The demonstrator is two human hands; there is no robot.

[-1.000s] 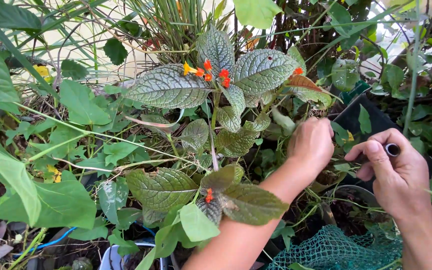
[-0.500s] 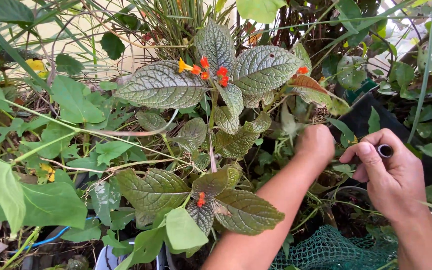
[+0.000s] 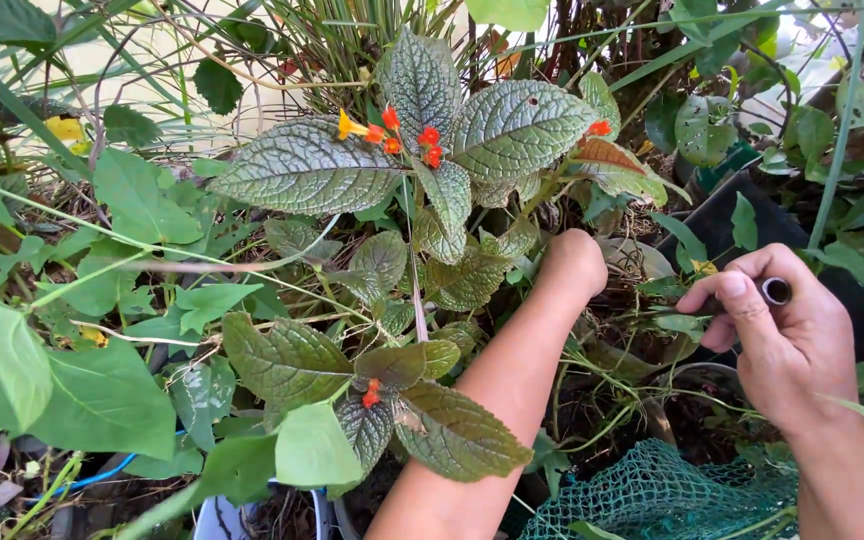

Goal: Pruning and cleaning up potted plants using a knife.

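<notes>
The left hand (image 3: 574, 262) is closed among soft, fragile stems (image 3: 592, 375); these are best held low. The right hand (image 3: 787, 335) grips a rigid dark tube (image 3: 775, 291).

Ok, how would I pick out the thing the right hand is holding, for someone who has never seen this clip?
Start at the big plant with silver-veined leaves and small orange flowers in the middle, then go right past the left hand buried in the stems. The right hand is closed around a dark tube. Its round open end with a pale rim, showing above the thumb, sets it apart from the greenery around it.
</notes>
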